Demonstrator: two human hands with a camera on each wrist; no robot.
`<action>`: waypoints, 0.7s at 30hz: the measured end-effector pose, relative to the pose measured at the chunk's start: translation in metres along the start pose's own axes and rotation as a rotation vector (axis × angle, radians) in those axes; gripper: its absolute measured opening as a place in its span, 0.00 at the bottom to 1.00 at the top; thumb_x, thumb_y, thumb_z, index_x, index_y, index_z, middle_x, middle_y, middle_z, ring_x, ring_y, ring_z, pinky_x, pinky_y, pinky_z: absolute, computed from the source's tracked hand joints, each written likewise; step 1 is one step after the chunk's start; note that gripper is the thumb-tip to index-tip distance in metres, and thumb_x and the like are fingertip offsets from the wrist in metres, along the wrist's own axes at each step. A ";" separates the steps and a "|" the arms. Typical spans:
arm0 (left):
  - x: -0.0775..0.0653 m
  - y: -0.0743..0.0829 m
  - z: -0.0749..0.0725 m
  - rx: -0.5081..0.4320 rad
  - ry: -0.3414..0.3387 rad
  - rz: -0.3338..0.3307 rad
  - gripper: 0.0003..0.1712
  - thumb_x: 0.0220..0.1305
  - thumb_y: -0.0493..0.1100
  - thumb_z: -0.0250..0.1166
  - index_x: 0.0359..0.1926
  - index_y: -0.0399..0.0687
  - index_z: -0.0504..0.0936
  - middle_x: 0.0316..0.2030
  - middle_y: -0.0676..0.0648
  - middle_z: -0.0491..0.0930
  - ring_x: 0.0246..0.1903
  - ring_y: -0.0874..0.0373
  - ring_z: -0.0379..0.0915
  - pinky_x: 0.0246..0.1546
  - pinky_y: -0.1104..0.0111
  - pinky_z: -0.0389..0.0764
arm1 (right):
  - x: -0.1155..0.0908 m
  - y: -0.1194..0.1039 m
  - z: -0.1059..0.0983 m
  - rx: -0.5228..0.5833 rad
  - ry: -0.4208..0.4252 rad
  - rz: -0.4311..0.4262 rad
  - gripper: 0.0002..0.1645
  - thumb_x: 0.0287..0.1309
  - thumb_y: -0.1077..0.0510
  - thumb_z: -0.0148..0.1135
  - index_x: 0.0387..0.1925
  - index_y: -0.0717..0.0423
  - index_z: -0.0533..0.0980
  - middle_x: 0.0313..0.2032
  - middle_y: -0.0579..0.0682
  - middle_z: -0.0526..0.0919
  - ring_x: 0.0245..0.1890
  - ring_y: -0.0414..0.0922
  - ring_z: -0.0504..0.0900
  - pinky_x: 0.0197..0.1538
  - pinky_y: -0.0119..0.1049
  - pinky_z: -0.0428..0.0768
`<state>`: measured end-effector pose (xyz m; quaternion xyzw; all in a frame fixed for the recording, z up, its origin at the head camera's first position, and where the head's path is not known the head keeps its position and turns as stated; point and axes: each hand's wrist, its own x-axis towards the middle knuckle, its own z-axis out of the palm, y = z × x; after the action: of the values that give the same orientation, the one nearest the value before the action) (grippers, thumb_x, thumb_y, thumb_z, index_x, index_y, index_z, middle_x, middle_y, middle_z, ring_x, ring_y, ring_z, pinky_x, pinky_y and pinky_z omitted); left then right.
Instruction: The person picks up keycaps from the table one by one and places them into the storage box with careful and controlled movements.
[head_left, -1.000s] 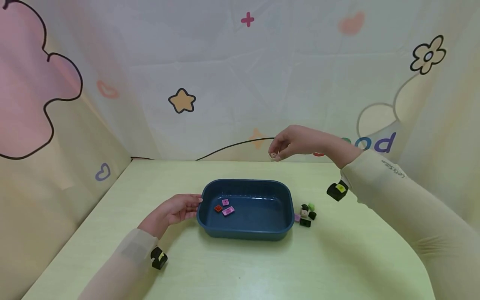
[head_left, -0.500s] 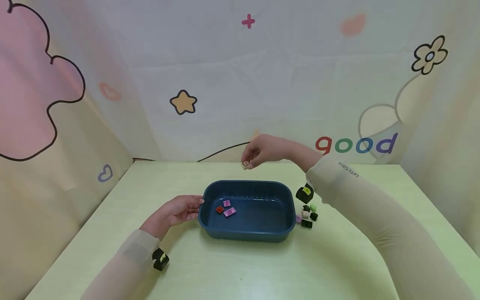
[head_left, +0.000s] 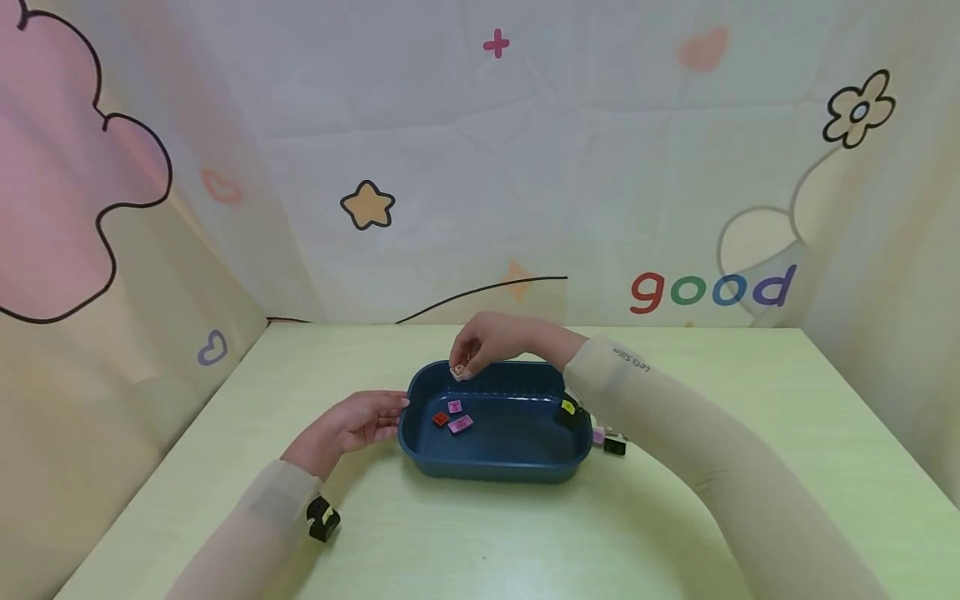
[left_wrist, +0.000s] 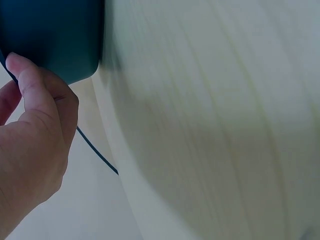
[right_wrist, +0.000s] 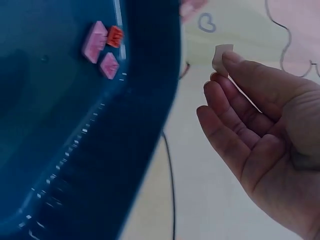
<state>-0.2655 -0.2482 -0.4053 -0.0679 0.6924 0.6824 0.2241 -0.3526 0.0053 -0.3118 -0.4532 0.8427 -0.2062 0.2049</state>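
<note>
In the head view a dark blue plastic basin [head_left: 495, 469] stands on the table. My left hand [head_left: 362, 417] grips its left rim; the left wrist view shows my fingers [left_wrist: 37, 92] bent at the wall. Between thumb and fingertips my right hand [head_left: 491, 340] pinches a small white keycap [head_left: 458, 372], above the basin's back left part. The right wrist view shows this white keycap [right_wrist: 222, 59] from the side. Inside, on the left, lie an orange-red keycap [head_left: 440, 419], a small pink keycap [head_left: 454, 407] and a wider pink keycap [head_left: 461, 424].
Beside the basin's right wall are a purple-pink keycap [head_left: 597, 435] and a black keycap [head_left: 615, 446]; my right sleeve [head_left: 675, 433] covers others there. A printed curtain [head_left: 450, 167] hangs behind the pale table [head_left: 480, 542]. Black wrist cameras [head_left: 323, 519] hang at both cuffs.
My right hand has moved left and down, carrying the white keycap from behind the basin's right side to over its back left. My left hand has stayed on the rim.
</note>
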 end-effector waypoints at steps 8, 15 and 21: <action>0.003 0.003 -0.002 0.013 -0.008 -0.012 0.28 0.79 0.39 0.52 0.73 0.29 0.63 0.32 0.56 0.84 0.32 0.67 0.81 0.37 0.79 0.86 | 0.013 0.000 0.019 0.031 -0.069 -0.008 0.13 0.64 0.63 0.68 0.49 0.63 0.84 0.45 0.57 0.89 0.41 0.40 0.84 0.52 0.31 0.86; 0.003 0.003 -0.004 -0.006 -0.035 0.001 0.28 0.78 0.38 0.52 0.73 0.28 0.62 0.32 0.56 0.85 0.32 0.67 0.81 0.37 0.79 0.86 | 0.024 -0.002 0.037 0.033 -0.129 -0.007 0.12 0.65 0.64 0.67 0.48 0.63 0.84 0.45 0.56 0.89 0.40 0.39 0.83 0.52 0.29 0.85; 0.001 0.001 -0.004 -0.024 -0.042 0.001 0.26 0.79 0.37 0.51 0.71 0.28 0.63 0.31 0.56 0.84 0.31 0.67 0.82 0.36 0.79 0.86 | 0.032 -0.005 0.053 0.035 -0.177 -0.026 0.11 0.64 0.65 0.67 0.47 0.63 0.85 0.44 0.56 0.89 0.38 0.35 0.82 0.48 0.25 0.84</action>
<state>-0.2675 -0.2523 -0.4052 -0.0558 0.6795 0.6919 0.2376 -0.3374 -0.0330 -0.3584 -0.4769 0.8116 -0.1828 0.2836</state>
